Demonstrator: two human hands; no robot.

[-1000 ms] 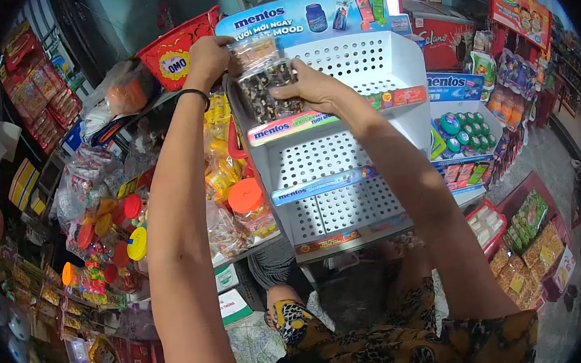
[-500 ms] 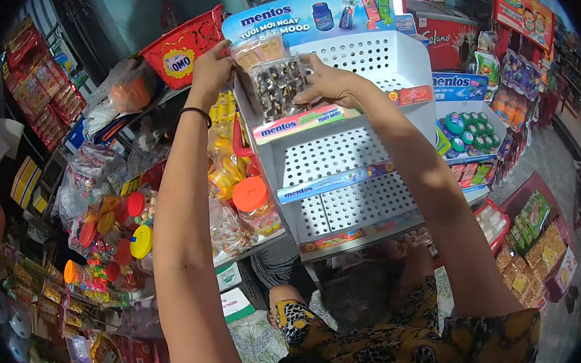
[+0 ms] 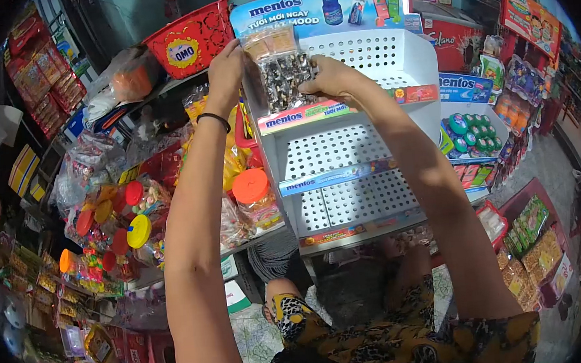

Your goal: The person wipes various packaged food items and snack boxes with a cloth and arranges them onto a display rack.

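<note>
A clear plastic bag of dark wrapped candies [image 3: 285, 78] with a pale label stands upright on the top shelf, at the left end of the white display rack [image 3: 342, 142]. My right hand [image 3: 337, 79] grips the bag's right side, thumb in front. At the rack's upper left side edge, close beside the bag, my left hand [image 3: 227, 73] is closed with its fingers over the edge; its fingertips are partly hidden. The perforated shelves carry colored mentos strips [image 3: 339, 181] along their fronts.
A red OMO basket [image 3: 189, 48] stands behind my left hand. Jars with colored lids [image 3: 139, 231] and bagged sweets crowd the left. On the right are a smaller mentos stand [image 3: 465, 88] with green containers [image 3: 483, 130] and a tray of packets [image 3: 533, 229].
The bag now sits lower and upright against the left end of the top shelf. My view has shifted slightly, and both hands have stayed beside the bag.
</note>
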